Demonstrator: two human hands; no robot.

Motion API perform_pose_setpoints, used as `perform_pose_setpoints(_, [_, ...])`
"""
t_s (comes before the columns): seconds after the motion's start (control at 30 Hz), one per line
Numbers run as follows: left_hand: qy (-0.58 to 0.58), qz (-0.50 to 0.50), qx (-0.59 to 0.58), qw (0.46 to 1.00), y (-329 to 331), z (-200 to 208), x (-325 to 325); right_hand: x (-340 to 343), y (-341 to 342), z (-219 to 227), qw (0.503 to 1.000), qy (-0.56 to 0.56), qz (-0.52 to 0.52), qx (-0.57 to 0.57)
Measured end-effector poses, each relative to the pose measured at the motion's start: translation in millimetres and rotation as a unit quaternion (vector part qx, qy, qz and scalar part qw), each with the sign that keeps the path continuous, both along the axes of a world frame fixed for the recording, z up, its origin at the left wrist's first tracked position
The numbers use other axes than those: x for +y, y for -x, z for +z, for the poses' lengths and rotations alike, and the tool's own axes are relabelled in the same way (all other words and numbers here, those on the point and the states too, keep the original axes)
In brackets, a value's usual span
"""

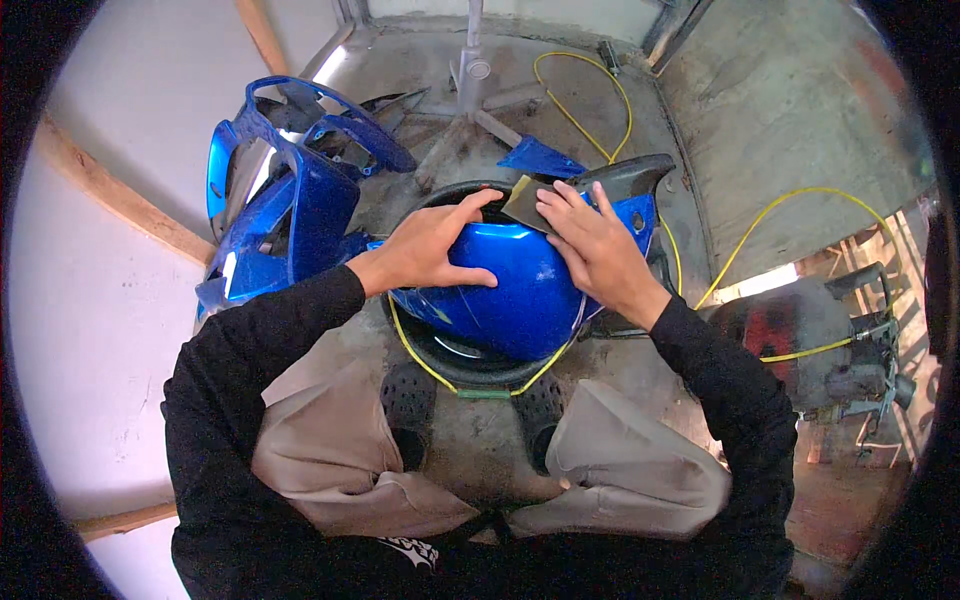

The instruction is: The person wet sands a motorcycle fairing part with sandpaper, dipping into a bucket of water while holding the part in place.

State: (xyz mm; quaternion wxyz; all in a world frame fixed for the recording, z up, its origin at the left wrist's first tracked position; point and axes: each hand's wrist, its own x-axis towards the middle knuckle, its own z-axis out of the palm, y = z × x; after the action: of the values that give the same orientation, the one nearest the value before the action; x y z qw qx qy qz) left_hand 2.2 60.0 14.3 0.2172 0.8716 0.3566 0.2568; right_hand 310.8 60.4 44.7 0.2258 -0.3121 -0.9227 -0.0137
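A glossy blue curved plastic panel (pixel 510 295), like a motorcycle fairing, rests across a black bucket (pixel 478 375) between my feet. My left hand (pixel 430 247) holds the panel's left side, thumb on its top face and index finger reaching past the far edge. The other left fingers are hidden. Under the fingers of my right hand (pixel 597 245) lies a folded piece of sandpaper (pixel 524 201), dark with a yellowish back, at the panel's far right edge. The right fingers lie almost flat on it, pressing it down.
Larger blue fairing parts (pixel 318 205) stand at the left by the white wall. A small blue piece (pixel 540 157) lies beyond the bucket, near a grey metal stand (pixel 468 95). A yellow hose (pixel 770 205) runs to an air compressor (pixel 790 330) at the right.
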Motion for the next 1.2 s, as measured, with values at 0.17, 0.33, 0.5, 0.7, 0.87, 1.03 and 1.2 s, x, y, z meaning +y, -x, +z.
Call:
perform_pose_setpoints(0.17, [-0.004, 0.001, -0.007, 1.0, 0, -1, 0, -8, 6, -4, 0.999, 0.004, 0.034, 0.001])
perform_pose_setpoints(0.33, [-0.042, -0.011, -0.027, 0.999, 0, 0, 0, -11, 4, 1, 0.995, 0.034, 0.097, -0.01])
perform_pose_setpoints(0.5, [-0.002, 0.008, 0.006, 1.0, 0, 1, 0, -6, 7, 3, 1.0, -0.027, -0.005, -0.011])
perform_pose_setpoints(0.7, [-0.07, -0.003, -0.025, 0.997, 0, 0, -1, -10, 14, 4, 0.991, 0.01, 0.128, -0.034])
perform_pose_setpoints(0.87, [-0.025, 0.0, -0.014, 1.0, 0, -2, 0, 3, 7, 13, 0.998, -0.046, -0.025, -0.018])
perform_pose_setpoints(1.03, [-0.06, -0.005, -0.021, 0.998, 0, -3, 1, -12, 16, 2, 0.998, 0.018, 0.057, -0.01])
perform_pose_setpoints(1.2, [0.008, 0.001, -0.003, 1.0, 1, 0, -1, 0, -2, 7, 1.0, -0.001, 0.013, -0.026])
